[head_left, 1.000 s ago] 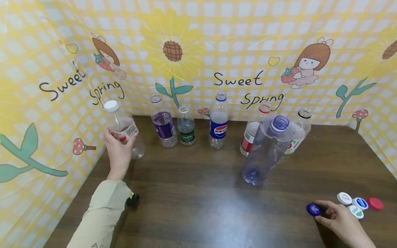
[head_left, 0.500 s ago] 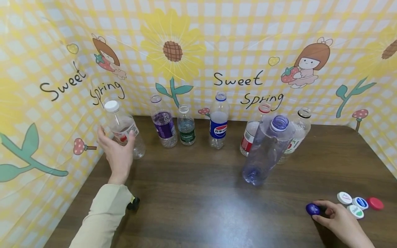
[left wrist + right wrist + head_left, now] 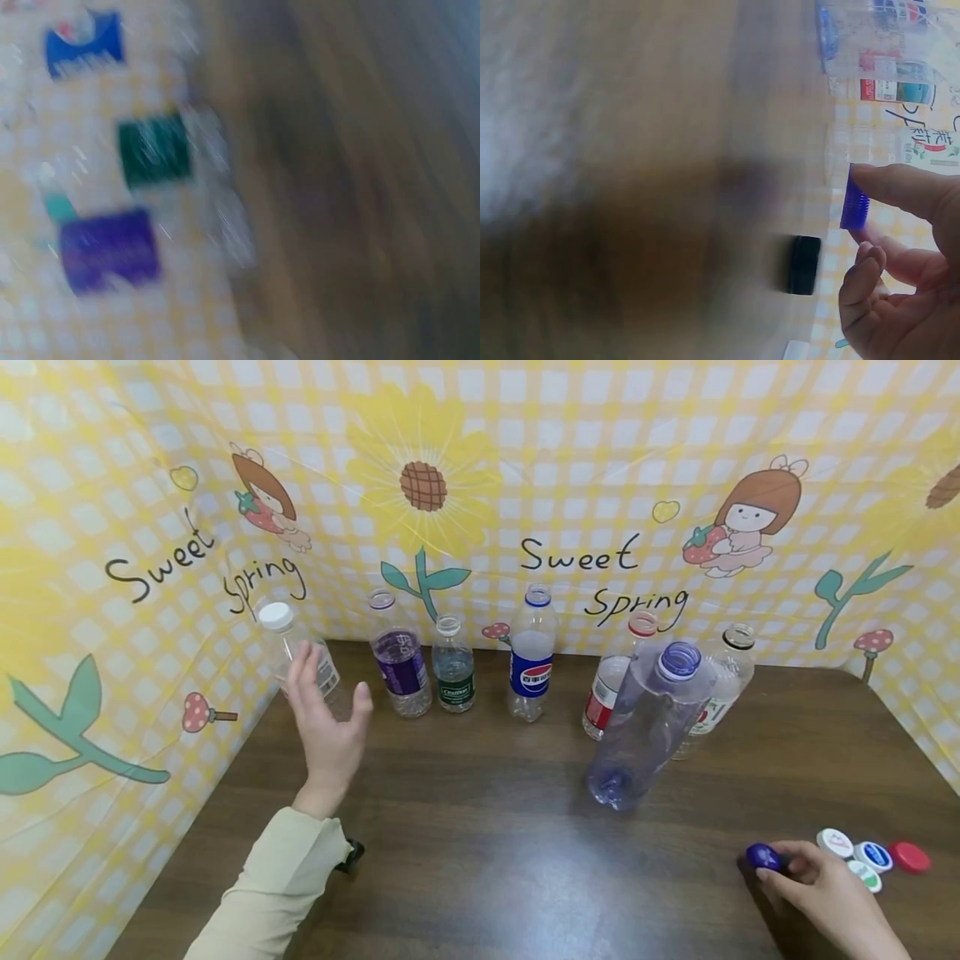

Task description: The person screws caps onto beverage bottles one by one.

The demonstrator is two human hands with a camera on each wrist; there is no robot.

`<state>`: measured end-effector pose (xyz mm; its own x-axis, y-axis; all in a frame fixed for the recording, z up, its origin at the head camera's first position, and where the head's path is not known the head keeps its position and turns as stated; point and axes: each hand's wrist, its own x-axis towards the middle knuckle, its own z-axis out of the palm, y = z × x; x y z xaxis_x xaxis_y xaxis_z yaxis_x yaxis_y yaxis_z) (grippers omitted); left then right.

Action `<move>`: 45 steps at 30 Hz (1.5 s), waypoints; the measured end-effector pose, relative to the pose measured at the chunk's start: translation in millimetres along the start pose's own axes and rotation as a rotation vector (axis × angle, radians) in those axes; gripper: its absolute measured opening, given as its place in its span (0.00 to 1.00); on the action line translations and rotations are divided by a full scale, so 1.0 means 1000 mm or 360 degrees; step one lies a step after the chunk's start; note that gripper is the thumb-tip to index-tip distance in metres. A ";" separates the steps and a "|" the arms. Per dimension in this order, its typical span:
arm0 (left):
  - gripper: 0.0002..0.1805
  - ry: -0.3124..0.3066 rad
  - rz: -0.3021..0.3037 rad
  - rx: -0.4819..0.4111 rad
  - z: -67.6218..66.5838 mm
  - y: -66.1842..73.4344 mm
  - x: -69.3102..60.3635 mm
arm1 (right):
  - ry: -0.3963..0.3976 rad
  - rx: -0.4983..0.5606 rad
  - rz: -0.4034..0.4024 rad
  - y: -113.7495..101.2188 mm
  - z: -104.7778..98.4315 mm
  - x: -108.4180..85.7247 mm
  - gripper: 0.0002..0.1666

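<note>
"What is the right hand (image 3: 836,889) doing?"
"It is pinching a purple lid (image 3: 762,857) between thumb and finger, toward the right edge of the table (image 3: 465,835). A white lid (image 3: 834,842) and a red lid (image 3: 911,857) are lying closer to that edge."
"And the left hand (image 3: 326,731)?"
"It is hanging with its fingers spread, by the white-topped bottle (image 3: 281,647) near the back left corner. I'm not able to tell if they are touching."
"Which part are they doing?"
"I'm guessing the lid-picking part. One bottle is wearing its lid and six are standing open."
"What is the next move needing?"
"Maybe a snug pinch and a straight lid. The tall purple bottle (image 3: 645,735) is looking like the best colour match."
"What is everything made of?"
"Plastic, I'm thinking. The lid is showing tiny ridges, and the bottles are looking shiny and see-through."
</note>
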<state>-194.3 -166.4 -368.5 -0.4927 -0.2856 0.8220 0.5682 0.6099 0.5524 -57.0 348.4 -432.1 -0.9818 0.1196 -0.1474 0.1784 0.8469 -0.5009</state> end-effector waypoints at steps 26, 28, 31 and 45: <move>0.54 -0.0857 -0.1072 0.0235 0.040 -0.006 0.055 | 0.0326 0.0325 -0.0129 -0.011 -0.004 -0.007 0.25; 0.54 -0.0864 -0.1079 0.0237 0.042 -0.009 0.055 | 0.0373 0.0348 -0.0184 -0.012 -0.002 -0.008 0.25; 0.52 -0.0860 -0.1064 0.0239 0.043 -0.010 0.054 | 0.0396 0.0398 -0.0243 -0.012 -0.001 -0.008 0.25; 0.43 -0.0791 -0.0954 0.0237 0.043 -0.007 0.043 | 0.0251 0.0374 -0.0106 -0.008 -0.004 -0.001 0.29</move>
<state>-247.5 -151.5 -342.9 -0.9433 -0.2544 0.2130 0.0363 0.5590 0.8284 -57.3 343.7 -424.3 -0.9865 0.1625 0.0175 0.1055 0.7144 -0.6917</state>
